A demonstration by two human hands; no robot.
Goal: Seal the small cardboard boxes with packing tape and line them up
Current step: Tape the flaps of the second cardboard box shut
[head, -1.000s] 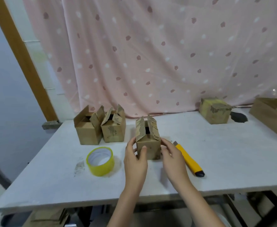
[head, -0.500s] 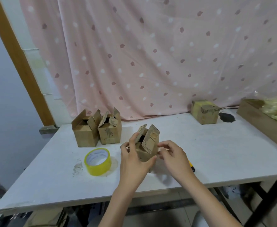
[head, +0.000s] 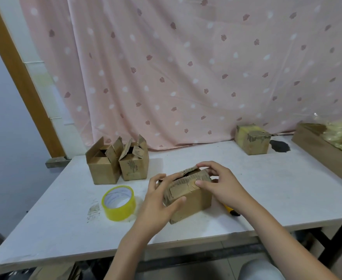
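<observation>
Box (head: 188, 197) markings blurred, perhaps unreadable print

Your left hand (head: 156, 207) and right hand (head: 222, 184) clasped the box (head: 188, 197) near the table's (head: 267, 199) front edge, and it blocked the middle. Just left of your left hand stood the tape roll (head: 118, 203), leaving only a narrow gap. Behind the roll, two open boxes (head: 117, 162) stood touching, flaps up, closing off the back left. A knife (head: 231, 212) lay under your right wrist, mostly hidden. To the right, bare tabletop ran wide up to a sealed box (head: 253, 139) by the curtain (head: 186, 67) and a long carton (head: 323, 150) along the right edge.
</observation>
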